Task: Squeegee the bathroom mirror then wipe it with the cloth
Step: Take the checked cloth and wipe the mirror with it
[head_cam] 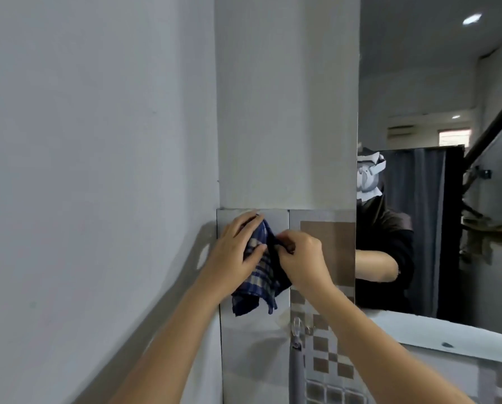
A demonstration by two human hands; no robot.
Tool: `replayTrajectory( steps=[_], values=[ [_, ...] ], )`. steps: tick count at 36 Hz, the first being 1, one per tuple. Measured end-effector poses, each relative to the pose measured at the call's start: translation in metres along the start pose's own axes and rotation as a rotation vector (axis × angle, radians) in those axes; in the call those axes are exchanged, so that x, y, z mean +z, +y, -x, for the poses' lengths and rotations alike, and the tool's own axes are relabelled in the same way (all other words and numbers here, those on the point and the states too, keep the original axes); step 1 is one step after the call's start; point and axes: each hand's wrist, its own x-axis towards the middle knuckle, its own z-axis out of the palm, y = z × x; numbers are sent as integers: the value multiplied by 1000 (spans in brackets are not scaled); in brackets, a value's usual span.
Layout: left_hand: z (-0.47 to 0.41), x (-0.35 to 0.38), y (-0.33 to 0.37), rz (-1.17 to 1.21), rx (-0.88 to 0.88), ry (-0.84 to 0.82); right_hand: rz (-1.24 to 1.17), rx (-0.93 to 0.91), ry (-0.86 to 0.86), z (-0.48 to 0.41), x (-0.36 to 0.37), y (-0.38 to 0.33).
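Note:
A blue and white checked cloth (258, 282) hangs bunched against the tiled wall, left of the mirror (436, 118). My left hand (235, 252) grips its upper left part, fingers curled over the top. My right hand (301, 258) pinches a dark fold of the cloth at its right side. Both hands sit close together. The mirror fills the right of the view and reflects a person in a dark top. A grey handle (298, 371) hangs from a clear wall hook (296, 326) below the hands; I cannot tell if it is the squeegee.
A plain white wall (98, 141) runs along the left and meets the tiled wall (322, 360) at a corner. A white curved rim (436, 330) runs under the mirror at the lower right. The mirror reflects a dark curtain and stair railing.

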Motion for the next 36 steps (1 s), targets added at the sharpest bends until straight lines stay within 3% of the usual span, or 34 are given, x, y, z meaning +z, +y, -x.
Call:
replayTrajectory(
  steps=[8,17,22,28,36],
  values=[
    [-11,-9,8,-7,-28,-82,116,-180,72,-44,-43,-36],
    [-23,-46,64,368,-48,-2,108,-309,144,-56,-100,-95],
    [-22,-53,112,444,-10,-109,119,-265,125,-36,-140,-95],
    [-14,-42,174,692,-81,-421,98,-179,90,-2,-187,-75],
    [10,-5,241,1001,-228,-510,104,-105,51,60,-249,-39]
  ],
)
